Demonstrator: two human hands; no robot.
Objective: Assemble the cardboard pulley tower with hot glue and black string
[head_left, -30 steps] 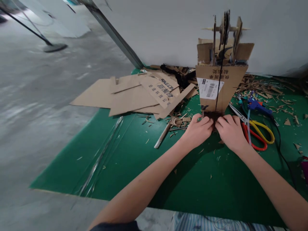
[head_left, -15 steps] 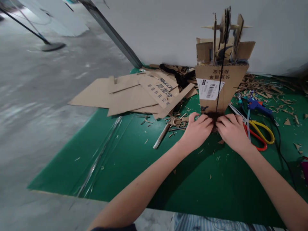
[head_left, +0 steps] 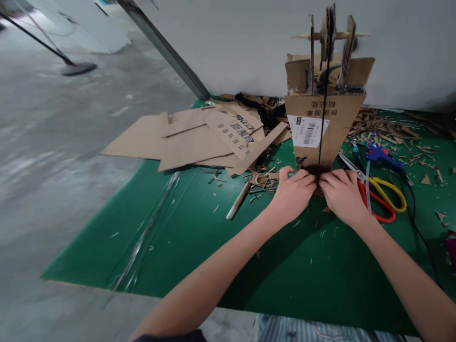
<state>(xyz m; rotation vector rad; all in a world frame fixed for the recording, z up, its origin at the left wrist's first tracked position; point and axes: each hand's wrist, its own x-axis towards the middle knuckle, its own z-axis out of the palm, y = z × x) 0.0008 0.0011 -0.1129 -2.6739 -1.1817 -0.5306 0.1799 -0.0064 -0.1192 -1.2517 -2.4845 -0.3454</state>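
A cardboard model [head_left: 340,126] stands upright on the green table, wide at the top and narrow at the base. Above it, a cardboard pulley wheel [head_left: 327,35] sits on a wooden stick between two cardboard uprights. A black string [head_left: 322,126] runs from the wheel down the front to a dark opening low on the box. My left hand [head_left: 294,190] and my right hand [head_left: 342,192] meet at that opening, fingers curled and pressed close together. Their fingertips are partly hidden, so what they pinch cannot be made out.
Scissors [head_left: 383,199] with red and yellow handles and a blue glue gun [head_left: 384,157] lie at the right. Flat cardboard sheets [head_left: 192,142] are piled at the left. A utility knife [head_left: 238,202] is near my left hand. Cardboard scraps [head_left: 381,126] litter the green table [head_left: 160,256].
The top of the cardboard model has tilted slightly to the left and back. Both hands stay at its base, almost unmoved.
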